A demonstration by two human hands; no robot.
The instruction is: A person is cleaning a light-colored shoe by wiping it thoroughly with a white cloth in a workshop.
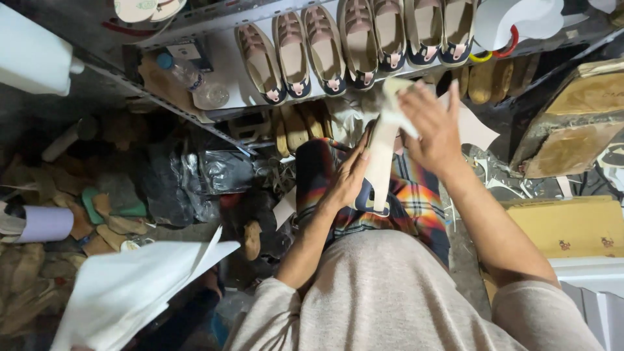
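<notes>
Shoe [379, 170] braced on lap by left hand [348, 179]; right hand [432, 127] pressing insole [394, 97] down, fingers spread. Could seat crooked if shoe slips.

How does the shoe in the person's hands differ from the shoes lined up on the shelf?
The held shoe stands alone, gripped by the left hand and right hand; the shelf shoes lie untouched in a row. A pale sheet covers the held shoe; the shelf shoes show open insides. Both have dark toe ends.

Shoe [379, 170] partly hidden by left hand [348, 179].
</notes>
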